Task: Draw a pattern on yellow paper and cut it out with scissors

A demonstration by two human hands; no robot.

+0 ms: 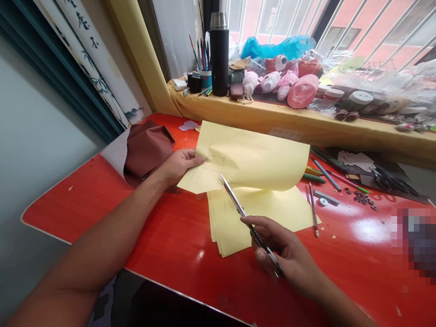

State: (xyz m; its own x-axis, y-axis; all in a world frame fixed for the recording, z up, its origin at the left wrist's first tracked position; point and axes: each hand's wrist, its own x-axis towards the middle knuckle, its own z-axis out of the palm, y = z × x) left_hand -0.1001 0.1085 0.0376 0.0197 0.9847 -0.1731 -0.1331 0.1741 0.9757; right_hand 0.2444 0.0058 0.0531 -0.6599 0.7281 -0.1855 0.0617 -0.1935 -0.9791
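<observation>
My left hand (pixel 179 165) grips the left edge of a pale yellow sheet of paper (pixel 252 156) and holds it lifted above the red table (pixel 163 236). Faint pencil lines show on the sheet near my thumb. My right hand (pixel 284 252) is closed round the handles of a pair of scissors (pixel 238 206), whose blades point up-left and meet the sheet's lower edge. A stack of several more yellow sheets (pixel 259 213) lies flat on the table under the raised one.
A folded piece of brown leather (pixel 146 150) lies at the left. Pencils and pens (pixel 323 181) and small dark parts (pixel 363 197) are scattered at the right. The yellow sill (pixel 306 125) behind holds a black flask (pixel 220 54), a brush cup, ribbon rolls and bags.
</observation>
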